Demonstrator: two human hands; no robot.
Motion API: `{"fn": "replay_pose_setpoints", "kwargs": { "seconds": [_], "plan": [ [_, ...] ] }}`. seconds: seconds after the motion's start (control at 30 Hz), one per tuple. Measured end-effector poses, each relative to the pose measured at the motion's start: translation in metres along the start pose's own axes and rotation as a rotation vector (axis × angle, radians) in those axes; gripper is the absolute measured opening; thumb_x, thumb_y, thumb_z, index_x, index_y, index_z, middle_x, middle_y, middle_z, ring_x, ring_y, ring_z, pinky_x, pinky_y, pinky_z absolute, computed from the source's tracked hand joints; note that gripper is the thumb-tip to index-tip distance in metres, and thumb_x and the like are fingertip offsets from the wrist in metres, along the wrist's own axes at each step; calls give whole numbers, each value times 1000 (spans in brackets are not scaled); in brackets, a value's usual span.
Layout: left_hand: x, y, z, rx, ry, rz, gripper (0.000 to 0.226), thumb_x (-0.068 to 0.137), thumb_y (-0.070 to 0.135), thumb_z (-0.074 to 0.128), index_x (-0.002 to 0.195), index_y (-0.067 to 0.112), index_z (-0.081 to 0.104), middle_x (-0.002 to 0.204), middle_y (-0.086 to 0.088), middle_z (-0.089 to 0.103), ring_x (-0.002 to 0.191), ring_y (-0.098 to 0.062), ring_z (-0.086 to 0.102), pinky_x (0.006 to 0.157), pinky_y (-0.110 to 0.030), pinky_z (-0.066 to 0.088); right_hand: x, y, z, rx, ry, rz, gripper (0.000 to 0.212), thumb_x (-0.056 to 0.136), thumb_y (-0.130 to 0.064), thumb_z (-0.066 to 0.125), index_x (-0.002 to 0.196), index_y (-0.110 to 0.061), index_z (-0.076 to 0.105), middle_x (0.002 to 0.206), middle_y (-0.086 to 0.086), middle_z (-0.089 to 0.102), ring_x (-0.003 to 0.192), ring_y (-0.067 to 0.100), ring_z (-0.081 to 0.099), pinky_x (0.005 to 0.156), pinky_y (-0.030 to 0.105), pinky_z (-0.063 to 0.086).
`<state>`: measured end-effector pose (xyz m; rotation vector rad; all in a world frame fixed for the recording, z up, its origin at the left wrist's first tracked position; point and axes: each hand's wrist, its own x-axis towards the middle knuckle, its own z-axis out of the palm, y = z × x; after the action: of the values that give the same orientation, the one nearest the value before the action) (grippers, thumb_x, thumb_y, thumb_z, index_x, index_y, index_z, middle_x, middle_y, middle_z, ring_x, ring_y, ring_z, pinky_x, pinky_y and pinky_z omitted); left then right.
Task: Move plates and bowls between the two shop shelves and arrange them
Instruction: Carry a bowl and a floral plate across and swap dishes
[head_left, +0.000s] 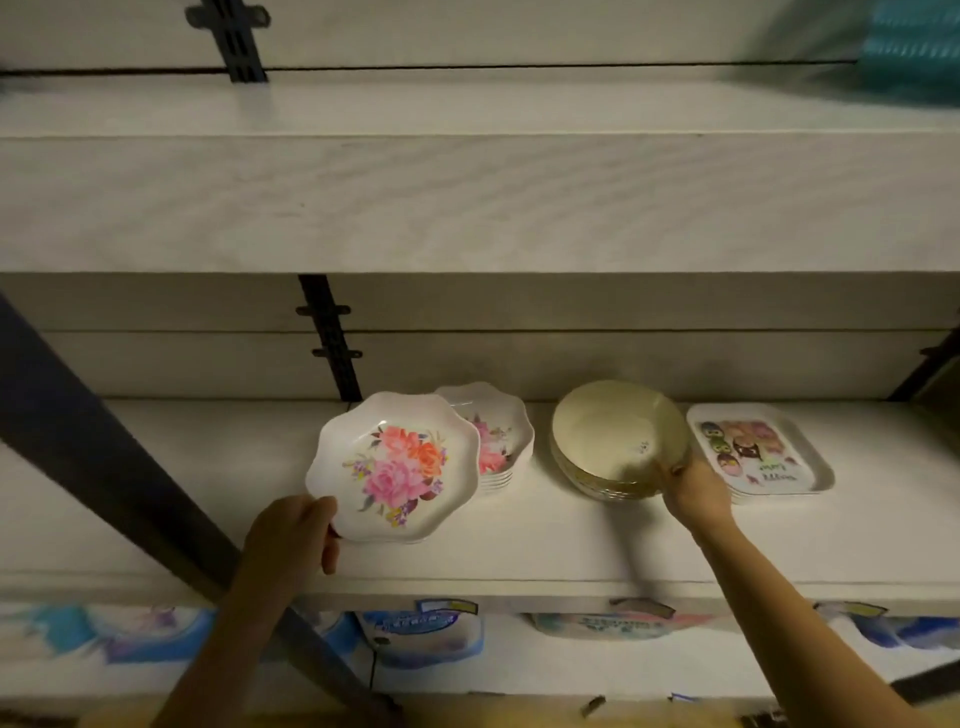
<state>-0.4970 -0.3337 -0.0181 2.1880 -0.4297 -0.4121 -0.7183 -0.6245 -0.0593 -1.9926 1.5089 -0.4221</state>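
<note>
Beside left grip (291, 530), floral plate (395, 467), tilted

My feed is dim and yellowish; the white upper shelf board (467, 208) catches most light, its edges bow, and the corners smear into blur.

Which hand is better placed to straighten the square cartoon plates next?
Probably the right hand: it grips the cream bowl beside the square plates; the left hand holds the flowered plate farther away.
</note>
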Motion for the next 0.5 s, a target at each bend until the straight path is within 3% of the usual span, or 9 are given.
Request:
{"fn": "replay_pose_setpoints", "kwargs": {
  "seconds": [0.07,0.2,0.37,0.5],
  "plan": [
    [2,2,5,19,-1,10,43,95,14,45,52,9,47,46,-6,49,45,-19,46,48,-27,39,1,0,-6,-17,-10,-17,66,92,-36,50,137,7,28,120,31,58,109,46,55,86,44,45],
    [9,7,20,54,-11,60,52,95,10,39,43,11,42,34,0,44,46,-20,43,55,-24,36,-9,-13,-24,121,-48,-54,64,94,-25,49,145,-1,19,117,30,60,115,42,53,94,44,40],
    [30,17,44,50,-33,25,54,90,10,42,37,8,45,22,0,44,38,-13,44,54,-25,37,-18,-23,-31,220,-100,-94,56,94,-24,48,144,-8,28,111,25,63,107,34,55,93,42,40],
    [51,32,58,93,-25,4,56,87,11,42,32,10,43,20,0,43,44,-17,45,52,-24,35,-22,-25,-31,235,-133,-134,48,94,-25,48,139,-11,36,108,28,64,88,26,50,86,38,40]
  ]
}}
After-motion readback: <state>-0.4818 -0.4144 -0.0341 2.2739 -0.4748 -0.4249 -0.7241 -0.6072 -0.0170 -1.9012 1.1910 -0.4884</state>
